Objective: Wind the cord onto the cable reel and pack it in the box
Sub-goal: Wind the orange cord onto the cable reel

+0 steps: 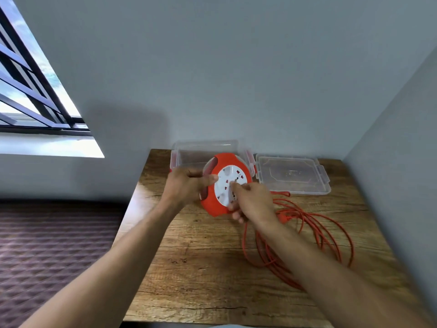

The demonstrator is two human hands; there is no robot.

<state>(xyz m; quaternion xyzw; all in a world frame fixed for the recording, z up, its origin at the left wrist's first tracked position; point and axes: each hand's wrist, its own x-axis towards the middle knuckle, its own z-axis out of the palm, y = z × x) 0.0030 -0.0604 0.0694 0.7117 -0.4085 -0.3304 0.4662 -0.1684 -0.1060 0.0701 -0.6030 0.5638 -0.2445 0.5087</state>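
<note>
An orange cable reel with a white socket face is held up above the wooden table. My left hand grips its left rim, thumb on the white face. My right hand grips the white face and the reel's lower right edge. The orange cord lies in loose loops on the table to the right, partly hidden by my right forearm. Its plug rests near my right wrist. A clear plastic box with red latches stands open behind the reel.
The box's clear lid lies flat at the back right of the table. Grey walls close in behind and on the right. A bed with a dark patterned cover sits left of the table, below a barred window.
</note>
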